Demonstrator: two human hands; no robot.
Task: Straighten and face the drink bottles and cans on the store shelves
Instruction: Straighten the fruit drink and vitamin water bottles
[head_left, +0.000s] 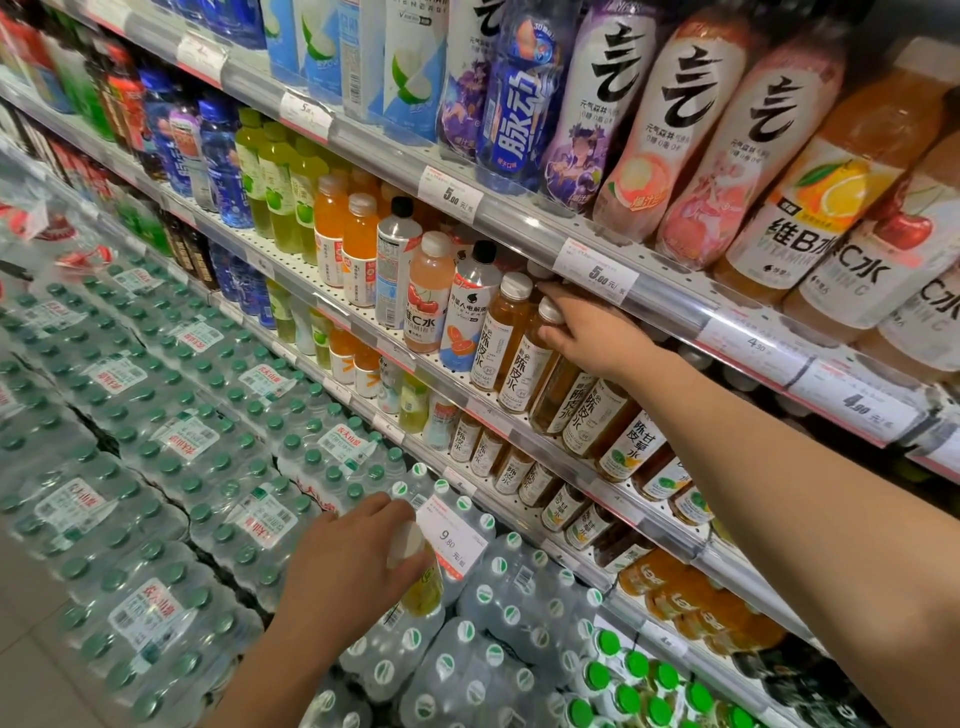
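Well to the left of both hands, shrink-wrapped packs of water bottles (156, 467) are stacked along the floor in front of the shelves. A yellow-green drink bottle (423, 584) with a white cap is gripped near its top by the left hand (345, 566), fingers curled round it, held low over the water packs and just beside a white price card (452, 538). Up and to the right, the cap and neck of an amber tea bottle (535, 364) on the middle shelf are pinched by the right hand (587, 338), which is reached in under the shelf rail (670, 306). More amber bottles (597, 415) are lined below and right of that hand.
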